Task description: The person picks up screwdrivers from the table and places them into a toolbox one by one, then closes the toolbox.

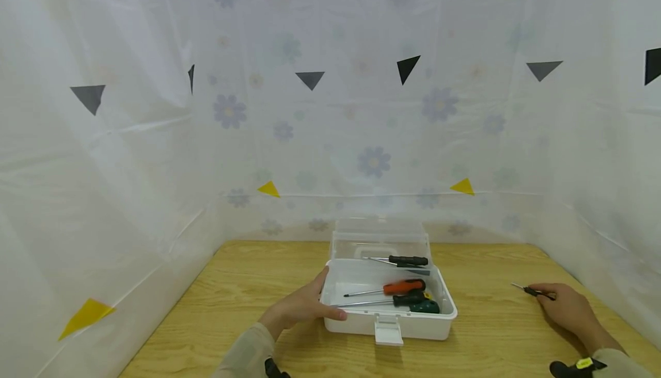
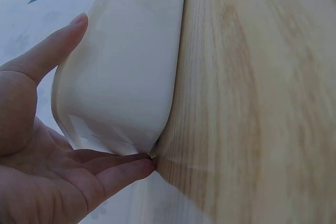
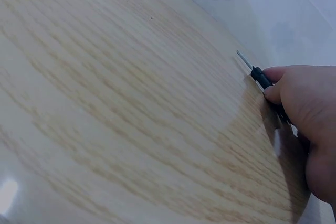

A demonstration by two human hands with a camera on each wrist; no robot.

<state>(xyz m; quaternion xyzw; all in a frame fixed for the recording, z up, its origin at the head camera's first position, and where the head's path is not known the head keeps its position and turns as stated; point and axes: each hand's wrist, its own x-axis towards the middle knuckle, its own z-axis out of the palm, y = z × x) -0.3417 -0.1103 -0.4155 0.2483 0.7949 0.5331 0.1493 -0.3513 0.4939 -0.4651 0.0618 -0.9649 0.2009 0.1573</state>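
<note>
A white toolbox (image 1: pixel 351 325) stands on the table with its clear lid (image 1: pixel 382 229) raised at the back. My left hand (image 1: pixel 302 306) holds its left end, thumb at the front wall and fingers along the side. Inside lie an orange-handled screwdriver (image 1: pixel 395 288), a black-handled screwdriver (image 1: pixel 405 299) and a dark green handle (image 1: pixel 426 307). More black-handled tools (image 1: pixel 408 260) lie at the back of the box. Off to the right, my right hand (image 1: pixel 570 309) pinches a small screwdriver (image 3: pixel 261 77) by its black handle, low over the table, its thin metal shaft pointing away.
The wood-grain table (image 1: pixel 248 286) carries the toolbox near its middle. White flowered sheeting (image 1: pixel 330 137) surrounds the table at the back and both sides, with black, grey and yellow triangles on it. The toolbox's front latch (image 1: pixel 388 331) hangs down.
</note>
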